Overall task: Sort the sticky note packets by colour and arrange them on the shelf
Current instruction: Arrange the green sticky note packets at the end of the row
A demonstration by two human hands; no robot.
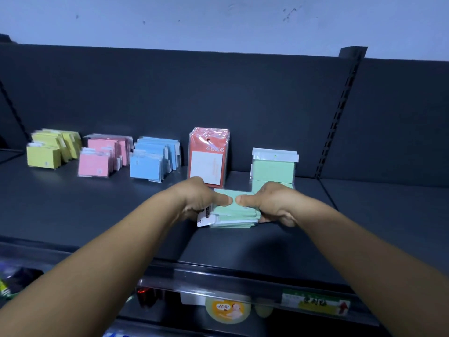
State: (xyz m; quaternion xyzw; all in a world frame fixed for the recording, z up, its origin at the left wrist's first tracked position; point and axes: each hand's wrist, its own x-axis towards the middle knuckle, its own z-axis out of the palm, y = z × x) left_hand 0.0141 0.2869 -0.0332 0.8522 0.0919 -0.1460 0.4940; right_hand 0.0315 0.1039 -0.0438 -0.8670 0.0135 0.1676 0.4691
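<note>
A flat packet stack (234, 214) lies between left hand (198, 199) and right hand (272, 205), upright packet rows (155, 158) behind them on the shelf (243, 249)

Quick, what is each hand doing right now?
Left hand: gripping the stack of green packets from its left side.
Right hand: gripping the same stack from its right side.

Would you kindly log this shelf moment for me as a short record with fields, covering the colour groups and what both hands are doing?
surface: dark grey metal shelf
far left group: yellow sticky note packets, standing
next: pink sticky note packets, standing
next: blue sticky note packets, standing
centre: red-framed clear-wrapped packets, upright
right: upright green sticky note packets
in hand: flat stack of green packets on the shelf
left hand: grip on the stack's left side
right hand: grip on its right side
</note>
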